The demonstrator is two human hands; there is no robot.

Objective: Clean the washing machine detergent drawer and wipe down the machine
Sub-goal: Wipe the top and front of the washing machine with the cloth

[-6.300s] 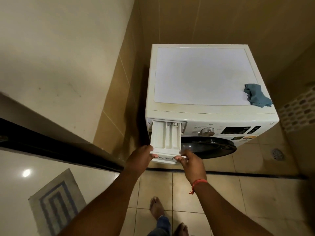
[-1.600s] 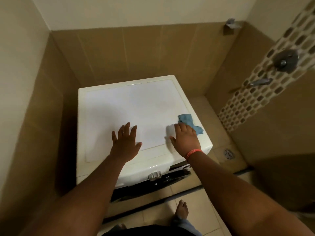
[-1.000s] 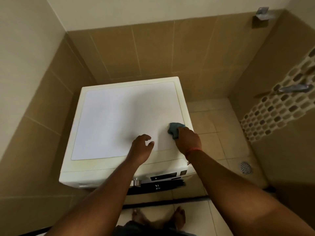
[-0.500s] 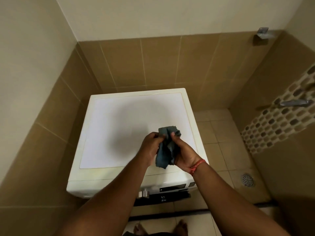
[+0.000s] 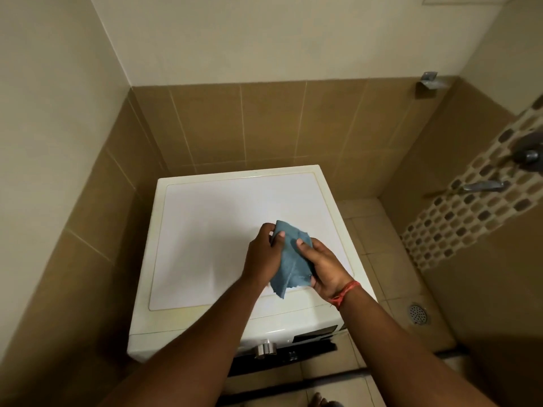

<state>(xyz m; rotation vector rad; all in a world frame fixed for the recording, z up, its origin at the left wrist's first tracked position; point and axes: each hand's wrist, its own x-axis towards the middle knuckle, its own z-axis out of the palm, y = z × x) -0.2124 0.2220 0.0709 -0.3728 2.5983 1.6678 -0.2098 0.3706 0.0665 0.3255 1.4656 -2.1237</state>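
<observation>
Tiled corner, your view looks down.
You've got tan wall tiles (image 5: 273, 124), a mosaic strip (image 5: 470, 212) on the right with a tap (image 5: 484, 186), a floor drain (image 5: 418, 313) below it, a bracket (image 5: 429, 80) up high.

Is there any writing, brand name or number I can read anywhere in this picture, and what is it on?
No text can be read in this picture.
Washing machine control panel: a dark display strip beside the knob; any markings are too small and dark to read.
Blue cloth, held by the left hand and right hand: no label or print visible.
Wall tiles: no signs.
</observation>
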